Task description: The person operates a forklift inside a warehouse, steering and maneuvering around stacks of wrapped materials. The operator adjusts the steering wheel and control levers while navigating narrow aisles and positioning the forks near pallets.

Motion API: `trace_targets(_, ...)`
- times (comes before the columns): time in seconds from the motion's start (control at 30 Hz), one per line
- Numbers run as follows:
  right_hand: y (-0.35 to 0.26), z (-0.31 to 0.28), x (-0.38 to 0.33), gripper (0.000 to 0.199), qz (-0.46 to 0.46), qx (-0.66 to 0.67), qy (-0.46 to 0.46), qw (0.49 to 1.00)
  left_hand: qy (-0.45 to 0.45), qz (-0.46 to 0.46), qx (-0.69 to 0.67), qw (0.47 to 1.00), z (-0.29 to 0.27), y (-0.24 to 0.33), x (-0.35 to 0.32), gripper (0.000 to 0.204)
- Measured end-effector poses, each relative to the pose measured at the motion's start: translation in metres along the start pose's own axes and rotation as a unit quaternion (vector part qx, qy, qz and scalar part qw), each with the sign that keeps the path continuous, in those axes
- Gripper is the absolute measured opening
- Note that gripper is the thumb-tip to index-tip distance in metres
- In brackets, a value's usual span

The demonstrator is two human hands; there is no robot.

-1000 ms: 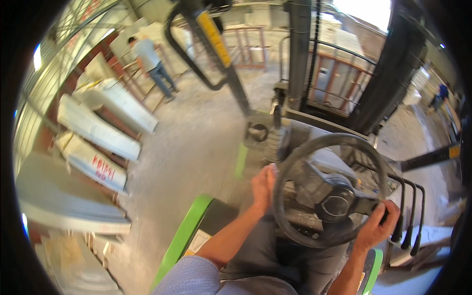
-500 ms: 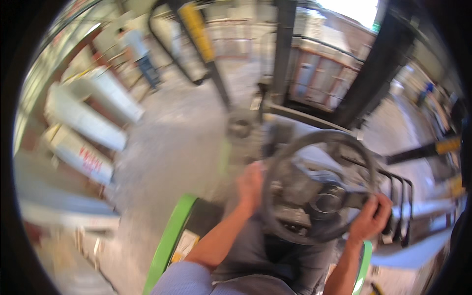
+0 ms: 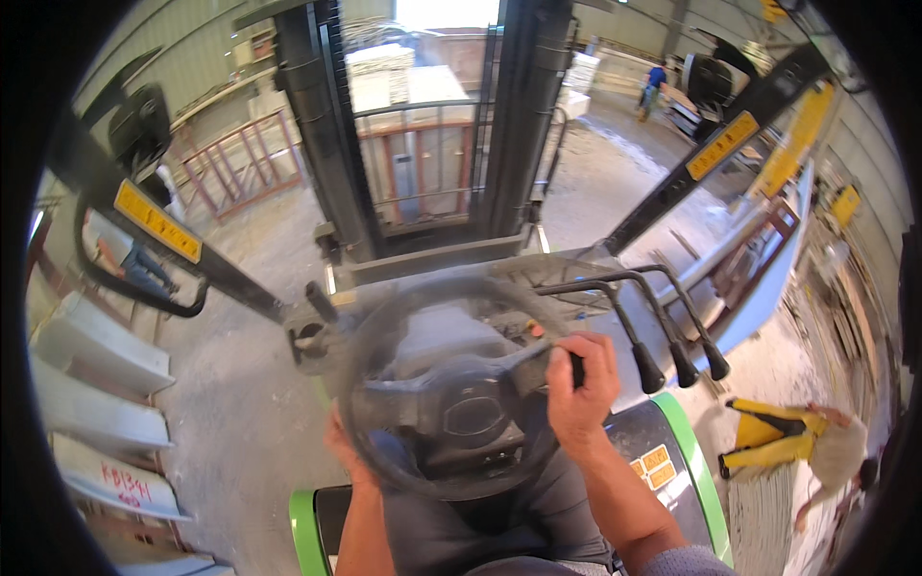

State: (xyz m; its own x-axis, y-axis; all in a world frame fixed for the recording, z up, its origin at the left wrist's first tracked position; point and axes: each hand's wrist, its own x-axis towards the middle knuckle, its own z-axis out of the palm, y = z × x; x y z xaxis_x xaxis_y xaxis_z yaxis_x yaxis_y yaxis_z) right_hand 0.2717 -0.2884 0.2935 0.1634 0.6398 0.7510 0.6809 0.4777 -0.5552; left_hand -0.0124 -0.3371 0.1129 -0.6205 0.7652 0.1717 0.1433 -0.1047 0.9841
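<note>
Your right hand (image 3: pixel 584 389) clasps wheel (image 3: pixel 473 414) on its right; left hand (image 3: pixel 351 449) at wheel's lower left (grip hidden, can't tell). Wheel lies between both. Levers (image 3: pixel 685 366) right of wheel, nearer right hand.

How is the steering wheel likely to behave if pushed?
The steering wheel should probably turn rather than lift away, since spokes join its rim to the centre. That rim looks thick, so likely stiff. With the right hand at its edge, it may rotate fairly easily.
</note>
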Motion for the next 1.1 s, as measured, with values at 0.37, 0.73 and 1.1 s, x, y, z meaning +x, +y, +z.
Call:
trace_targets(0.37,-0.017,0.012,-0.006,0.018,-0.009,0.019,0.041,0.999,-0.026,0.020,-0.053,0.998,-0.024,-0.022,0.009,0.033)
trace_targets(0.73,-0.033,-0.025,-0.033,0.020,0.000,0.009,0.053,0.999,-0.035,-0.032,-0.107,0.993,-0.046,-0.049,-0.010,0.031)
trace_targets(1.1,-0.055,-0.174,-0.114,0.013,0.004,-0.002,0.007,1.000,-0.004,0.033,-0.040,0.999,-0.067,0.029,-0.169,0.029)
